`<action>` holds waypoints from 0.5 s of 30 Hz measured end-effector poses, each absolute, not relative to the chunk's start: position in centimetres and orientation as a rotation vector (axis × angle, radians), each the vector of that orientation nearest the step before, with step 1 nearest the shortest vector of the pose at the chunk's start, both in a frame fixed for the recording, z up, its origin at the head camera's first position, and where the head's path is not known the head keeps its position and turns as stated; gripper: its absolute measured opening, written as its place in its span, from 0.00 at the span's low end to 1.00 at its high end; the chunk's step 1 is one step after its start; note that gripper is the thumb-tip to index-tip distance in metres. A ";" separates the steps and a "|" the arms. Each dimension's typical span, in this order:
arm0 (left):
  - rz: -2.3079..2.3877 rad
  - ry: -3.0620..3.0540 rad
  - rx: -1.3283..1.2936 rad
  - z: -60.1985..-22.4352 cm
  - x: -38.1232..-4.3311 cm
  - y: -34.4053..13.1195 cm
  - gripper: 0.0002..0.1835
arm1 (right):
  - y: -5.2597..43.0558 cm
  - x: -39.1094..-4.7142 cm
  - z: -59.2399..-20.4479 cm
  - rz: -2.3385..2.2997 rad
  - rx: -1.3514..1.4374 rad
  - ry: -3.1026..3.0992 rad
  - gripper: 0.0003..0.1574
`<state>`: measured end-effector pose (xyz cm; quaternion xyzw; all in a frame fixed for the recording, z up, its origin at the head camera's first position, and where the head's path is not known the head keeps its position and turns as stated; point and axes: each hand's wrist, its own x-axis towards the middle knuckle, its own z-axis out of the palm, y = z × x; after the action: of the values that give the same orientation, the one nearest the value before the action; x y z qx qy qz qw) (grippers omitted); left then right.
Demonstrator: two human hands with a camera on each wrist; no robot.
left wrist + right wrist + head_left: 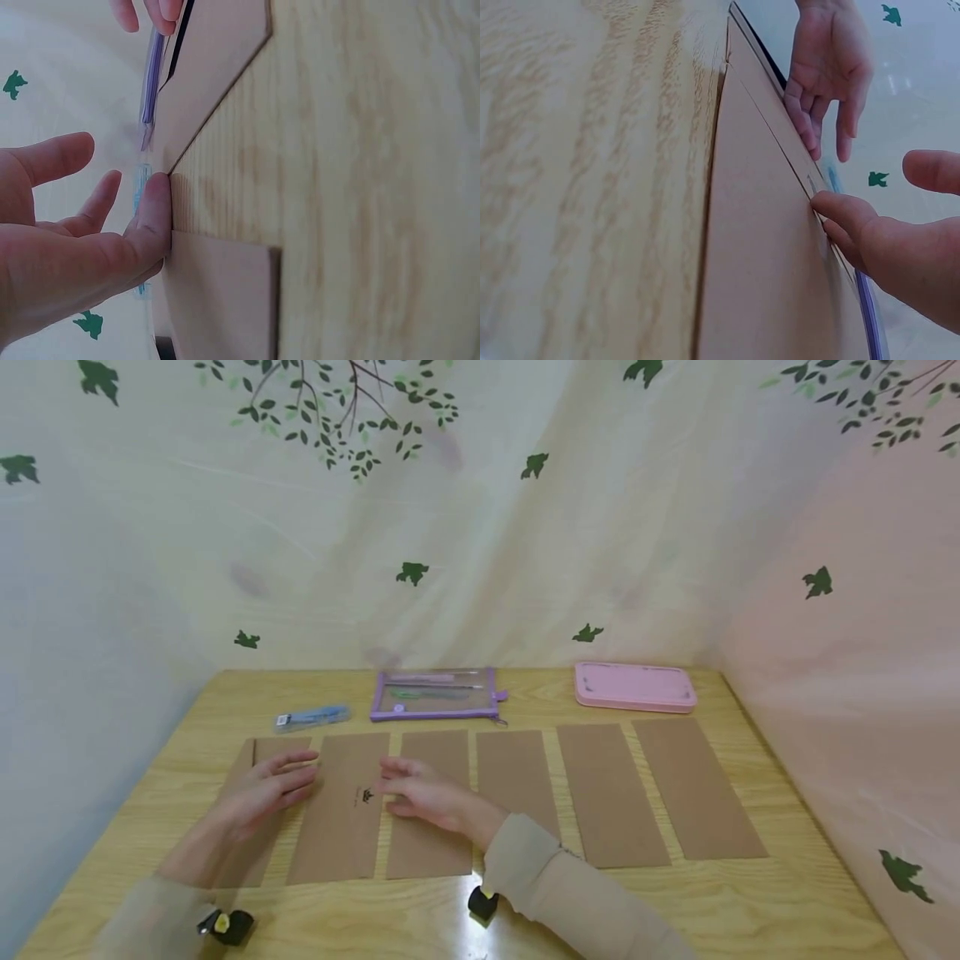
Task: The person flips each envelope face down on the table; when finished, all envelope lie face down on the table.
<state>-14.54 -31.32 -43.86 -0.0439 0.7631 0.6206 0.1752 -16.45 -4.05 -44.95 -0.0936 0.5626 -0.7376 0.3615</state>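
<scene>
Several flat brown cardboard-like rectangles lie in a row on the table. My left hand [262, 789] extends over the leftmost rectangle [247, 860], fingertips at the gap beside the second rectangle [333, 843], which bears a small black crown print [367, 795]. Over the third rectangle [431, 856], my right hand [427, 793] points left, its fingertips near the second one's right edge. Both hands have loosely extended fingers and grip nothing. In the right wrist view, fingertips [829, 202] meet the rectangles' edges; whether they press cannot be told.
Behind the row lie a blue item in clear packaging [312, 718], a purple-edged transparent zip pouch [435, 715] with pens inside, and a pink case [636, 687]. More brown rectangles [611, 802] extend to the right. A leaf-patterned curtain [480, 543] surrounds the wooden table [787, 902].
</scene>
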 end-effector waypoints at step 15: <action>1.796 2.144 -0.105 -43.8 -14.7 -31.3 0.34 | -3.9 -16.6 -44.7 -1.901 -0.230 1.442 0.37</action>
<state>-14.72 -31.29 -43.85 -0.0369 0.7547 0.6325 0.1705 -16.64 -3.90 -44.73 -0.0895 0.5604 -0.7387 0.3637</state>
